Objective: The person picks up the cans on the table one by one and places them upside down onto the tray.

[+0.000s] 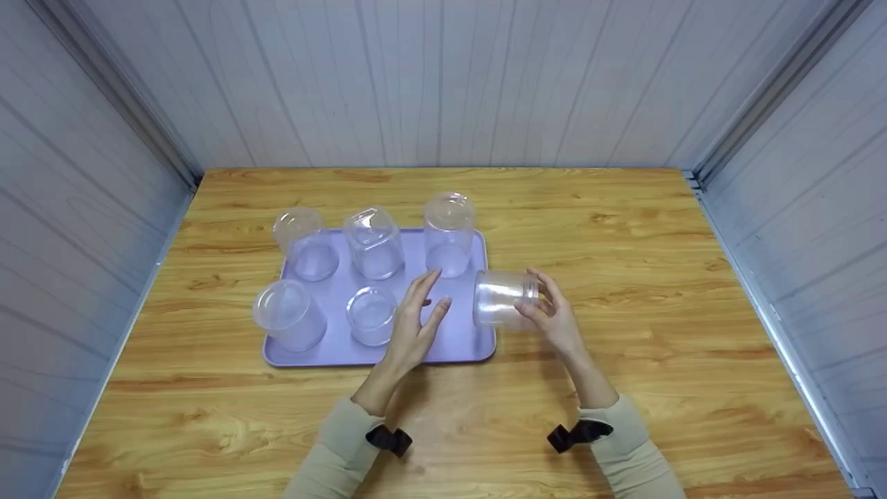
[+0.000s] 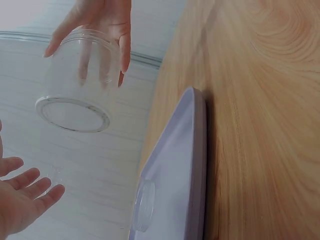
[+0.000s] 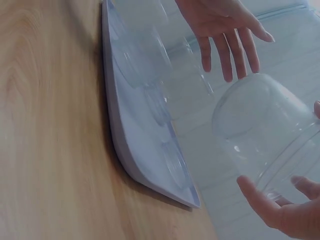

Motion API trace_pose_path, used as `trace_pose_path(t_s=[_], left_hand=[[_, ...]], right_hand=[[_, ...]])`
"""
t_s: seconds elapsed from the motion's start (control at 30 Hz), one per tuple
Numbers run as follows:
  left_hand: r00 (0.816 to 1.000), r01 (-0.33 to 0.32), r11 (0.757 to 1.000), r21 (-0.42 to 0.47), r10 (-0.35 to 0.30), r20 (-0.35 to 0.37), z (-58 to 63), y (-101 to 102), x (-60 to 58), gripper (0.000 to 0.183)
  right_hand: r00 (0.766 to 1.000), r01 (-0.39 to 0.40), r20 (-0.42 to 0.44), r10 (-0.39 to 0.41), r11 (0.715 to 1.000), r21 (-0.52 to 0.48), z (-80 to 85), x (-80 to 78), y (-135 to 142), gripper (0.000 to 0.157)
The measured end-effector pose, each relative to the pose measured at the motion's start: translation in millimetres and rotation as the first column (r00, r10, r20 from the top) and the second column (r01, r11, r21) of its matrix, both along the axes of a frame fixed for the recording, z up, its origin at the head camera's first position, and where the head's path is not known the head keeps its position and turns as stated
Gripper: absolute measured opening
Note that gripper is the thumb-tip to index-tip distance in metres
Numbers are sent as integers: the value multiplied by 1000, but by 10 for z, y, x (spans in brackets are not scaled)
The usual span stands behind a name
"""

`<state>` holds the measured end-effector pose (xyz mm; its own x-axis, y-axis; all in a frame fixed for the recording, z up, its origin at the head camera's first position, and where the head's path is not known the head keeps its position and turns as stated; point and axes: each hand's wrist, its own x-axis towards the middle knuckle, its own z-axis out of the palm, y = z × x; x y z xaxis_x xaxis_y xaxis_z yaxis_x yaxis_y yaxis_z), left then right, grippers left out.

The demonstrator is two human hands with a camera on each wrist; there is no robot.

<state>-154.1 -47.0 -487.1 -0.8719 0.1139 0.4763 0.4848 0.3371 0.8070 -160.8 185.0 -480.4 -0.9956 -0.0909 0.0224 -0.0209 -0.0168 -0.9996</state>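
Note:
A clear plastic jar point(image 1: 495, 299) lies sideways in the air above the tray's right end, its ridged neck toward my right hand point(image 1: 556, 317). That hand grips the neck with thumb and fingers. My left hand point(image 1: 414, 324) hovers over the tray, fingers extended and apart from the jar. In the left wrist view the held jar point(image 2: 80, 85) shows its base ring, with the right hand point(image 2: 107, 20) around its neck. The right wrist view has the left hand point(image 3: 225, 25) spread near the base of the jar point(image 3: 260, 115).
A lilac tray point(image 1: 450, 346) on the wooden table point(image 1: 624, 249) carries several clear jars. Three stand in its back row, including a tall jar point(image 1: 449, 235) at right. In front are a left jar point(image 1: 291, 315) and a middle jar point(image 1: 371, 316). Pale panels point(image 1: 429, 83) enclose the table.

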Motion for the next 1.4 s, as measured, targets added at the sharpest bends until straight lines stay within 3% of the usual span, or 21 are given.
trace_pose_path(t_s=[0.47, 0.87, 1.13, 1.23, 1.4], left_hand=[[994, 74, 997, -22, -72, 79, -45, 97, 17, 56], [976, 151, 988, 42, -155, 156, -75, 155, 29, 69], [973, 160, 984, 75, -170, 156, -77, 179, 34, 73], [972, 159, 983, 88, -172, 163, -29, 188, 56, 72], [968, 166, 976, 138, -188, 164, 219, 192, 144, 66]], right_hand=[[999, -17, 27, 20, 995, -95, -68, 54, -157, 61], [996, -68, 54, 77, 985, -156, -79, 96, -227, 62], [989, -113, 76, 129, 976, -189, -62, 113, -250, 64], [988, -116, 79, 133, 975, -187, -65, 113, -255, 64], [987, -115, 88, 133, 975, -188, -48, 117, -269, 59]])
